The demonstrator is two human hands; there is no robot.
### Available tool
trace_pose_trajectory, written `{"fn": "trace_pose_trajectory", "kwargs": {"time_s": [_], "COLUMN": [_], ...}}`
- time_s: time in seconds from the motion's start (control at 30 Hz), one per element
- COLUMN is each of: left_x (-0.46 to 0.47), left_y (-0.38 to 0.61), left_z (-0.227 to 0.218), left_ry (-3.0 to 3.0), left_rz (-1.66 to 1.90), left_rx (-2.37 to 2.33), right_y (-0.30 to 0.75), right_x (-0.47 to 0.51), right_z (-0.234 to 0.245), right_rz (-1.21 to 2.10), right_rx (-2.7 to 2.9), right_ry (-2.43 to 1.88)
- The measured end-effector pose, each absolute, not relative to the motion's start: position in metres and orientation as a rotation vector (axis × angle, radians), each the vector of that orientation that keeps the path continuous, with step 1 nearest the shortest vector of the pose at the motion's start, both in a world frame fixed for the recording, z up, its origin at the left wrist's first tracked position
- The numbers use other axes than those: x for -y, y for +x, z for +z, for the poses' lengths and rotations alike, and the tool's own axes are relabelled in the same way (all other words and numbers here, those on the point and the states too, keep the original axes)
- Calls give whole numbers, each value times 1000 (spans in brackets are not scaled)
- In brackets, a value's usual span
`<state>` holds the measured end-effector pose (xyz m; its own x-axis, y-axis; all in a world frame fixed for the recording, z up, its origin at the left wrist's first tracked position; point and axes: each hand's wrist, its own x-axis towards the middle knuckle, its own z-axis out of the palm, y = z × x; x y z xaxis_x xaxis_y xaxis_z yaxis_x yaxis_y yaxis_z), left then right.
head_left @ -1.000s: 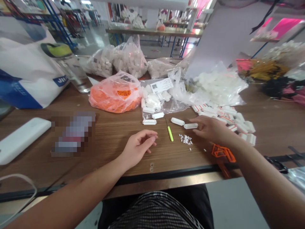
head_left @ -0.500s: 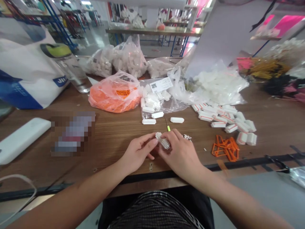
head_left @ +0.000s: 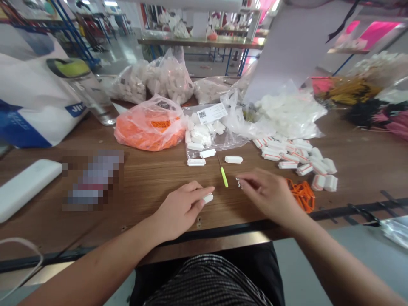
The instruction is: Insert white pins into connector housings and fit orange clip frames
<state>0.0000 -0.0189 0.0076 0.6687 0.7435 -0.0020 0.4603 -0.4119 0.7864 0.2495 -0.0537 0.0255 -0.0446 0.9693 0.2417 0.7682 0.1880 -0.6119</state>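
My left hand (head_left: pixel 183 206) rests on the wooden table (head_left: pixel 143 178) with its fingers closed round a small white plastic connector (head_left: pixel 208 198) whose end sticks out past the fingertips. My right hand (head_left: pixel 266 193) lies palm down to the right, fingertips pinched over a small heap of tiny white pins (head_left: pixel 238 182). Between the hands lies a thin tool with a green handle (head_left: pixel 223 175). Loose white connectors (head_left: pixel 233 160) lie just beyond it.
An orange-filled plastic bag (head_left: pixel 149 127), an open clear bag of white connectors (head_left: pixel 207 131), a pile of white-and-orange parts (head_left: pixel 293 155), orange clips (head_left: pixel 302 195), a white flat device (head_left: pixel 25 187), a bottle (head_left: pixel 92 97) and further bags stand around.
My right hand left the connector with my left hand and moved right to the tiny pins. The left hand stays near the table edge, now holding the connector alone.
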Motion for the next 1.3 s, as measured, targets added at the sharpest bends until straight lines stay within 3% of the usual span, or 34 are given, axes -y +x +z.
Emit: {"fn": "trace_pose_trajectory", "kwargs": {"time_s": [0.17, 0.33, 0.8, 1.3], "left_x": [17, 16, 15, 20], "left_y": [0, -2, -4, 1], "left_z": [5, 6, 0, 0], "left_ry": [2230, 2253, 2285, 2178], "left_rz": [477, 467, 485, 544], "left_rx": [-886, -921, -940, -1107], "right_y": [293, 306, 305, 196], "right_x": [20, 7, 14, 28], "right_z": [23, 15, 13, 19], "right_rz": [594, 764, 855, 754], "right_rx": [1994, 2030, 1975, 2128], "right_ry": [-1941, -1861, -1825, -1285]}}
